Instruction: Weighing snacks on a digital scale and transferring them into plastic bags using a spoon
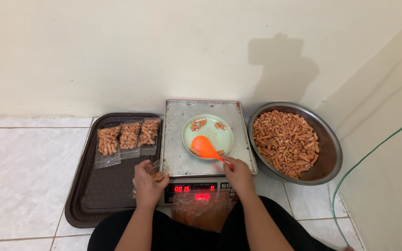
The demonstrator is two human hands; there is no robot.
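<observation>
Our right hand (239, 175) grips an orange spoon (204, 147), bowl resting in the green plate (223, 138) on the scale (178, 160). Our left hand (147, 179) clutches a clear snack bag (157, 171) at the dark tray's (99, 195) right edge; three filled bags (129, 137) at its far edge, near half open. Steel bowl (329, 153) touches the scale's right edge.

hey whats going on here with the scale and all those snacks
A person sits on the floor at a digital scale. The right hand holds an orange spoon in a green plate on the scale, with a few snack sticks in it. The left hand holds a small clear bag partly filled with sticks. Three filled bags lie on a dark tray, and a metal bowl of sticks stands to the right.
</observation>
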